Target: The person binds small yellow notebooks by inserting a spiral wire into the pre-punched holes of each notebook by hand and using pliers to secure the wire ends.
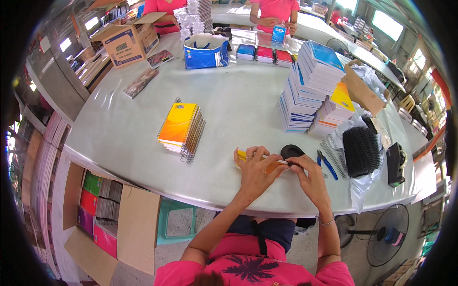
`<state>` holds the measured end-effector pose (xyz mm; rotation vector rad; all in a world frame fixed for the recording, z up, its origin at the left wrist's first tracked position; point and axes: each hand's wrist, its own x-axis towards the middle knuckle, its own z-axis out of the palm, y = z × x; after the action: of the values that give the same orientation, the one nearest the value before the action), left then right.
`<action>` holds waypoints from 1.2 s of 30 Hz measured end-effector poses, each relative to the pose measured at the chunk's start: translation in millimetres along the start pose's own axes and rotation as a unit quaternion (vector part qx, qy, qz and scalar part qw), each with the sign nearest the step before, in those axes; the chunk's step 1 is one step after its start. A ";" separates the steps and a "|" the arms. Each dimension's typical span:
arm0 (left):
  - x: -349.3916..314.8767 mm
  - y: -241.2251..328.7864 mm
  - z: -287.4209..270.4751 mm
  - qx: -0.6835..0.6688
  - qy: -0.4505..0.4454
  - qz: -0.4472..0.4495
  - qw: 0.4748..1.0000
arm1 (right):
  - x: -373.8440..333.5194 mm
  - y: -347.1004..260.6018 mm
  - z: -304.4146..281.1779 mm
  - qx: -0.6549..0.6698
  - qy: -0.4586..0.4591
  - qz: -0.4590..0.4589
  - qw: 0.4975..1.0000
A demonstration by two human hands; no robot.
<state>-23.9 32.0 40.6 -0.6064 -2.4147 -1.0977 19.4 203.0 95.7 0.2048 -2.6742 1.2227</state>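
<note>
On the near edge of the table, my left hand point(258, 170) grips a yellow-orange notebook point(242, 154), its fingers bent over the cover and hiding most of it. My right hand point(311, 180) has its fingertips pinched together at the notebook's right end; whatever is between them is too small to make out. Just beyond those fingertips lies a round black object point(291, 151). Blue-handled pliers point(327, 165) rest to the right of my right hand. Farther left, a stack of yellow-orange spiral notebooks point(178, 125) shows metal coils along its sides.
Tall piles of blue-covered books point(318, 64) and yellow-covered books point(339, 99) stand at right, beside black binding coils point(363, 151) on plastic. A blue bag point(205, 53) and a cardboard box point(125, 46) sit at the far side, where two people work. A fan point(389, 236) stands lower right.
</note>
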 end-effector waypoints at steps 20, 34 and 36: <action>1.2 -0.1 1.7 0.004 0.031 0.018 0.999 | 2.5 19.2 11.8 0.026 0.039 -0.015 0.999; 0.1 -2.9 3.4 -0.001 0.029 0.017 0.999 | 0.6 10.5 4.1 0.099 -0.007 0.055 0.994; 0.2 -3.6 3.7 -0.003 0.028 0.015 0.999 | 0.8 9.7 4.7 0.117 0.001 0.054 0.992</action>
<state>-26.7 32.8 36.4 -0.6044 -2.3484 -1.0944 16.0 205.7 85.7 0.0938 -2.5655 1.5684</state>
